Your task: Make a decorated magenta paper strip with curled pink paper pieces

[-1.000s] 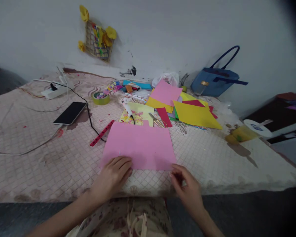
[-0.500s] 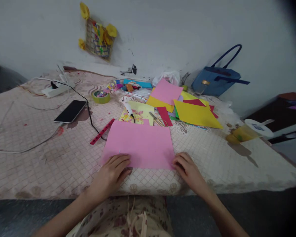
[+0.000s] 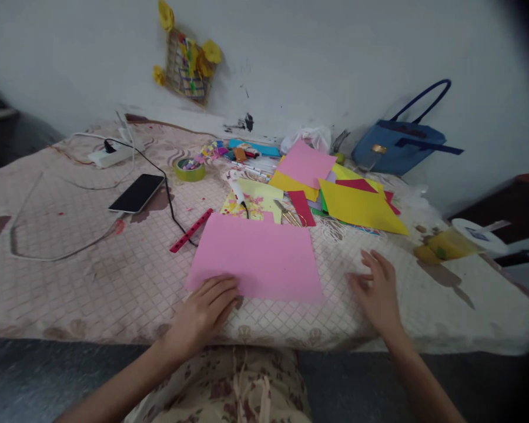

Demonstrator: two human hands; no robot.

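A pink sheet of paper lies flat on the cloth-covered table in front of me. My left hand rests on its near left corner, fingers stretched out and pressing lightly on the edge. To the right of the sheet, my right hand is lifted off it with fingers apart and nothing in them. Just beyond the sheet's far edge are gold-handled scissors, a white glue gun and a pale yellow sheet with paper scraps. A red strip with dark dots lies by the left edge.
Coloured sheets are piled at the back right, near white string and a blue bag. A lidded plastic cup lies far right. On the left are a phone, cables, a power strip and a tape roll.
My right hand has let go of the pink sheet's near right corner and moved off to the right, its fingers opening. My left hand stays on the sheet. The view has shifted slightly.
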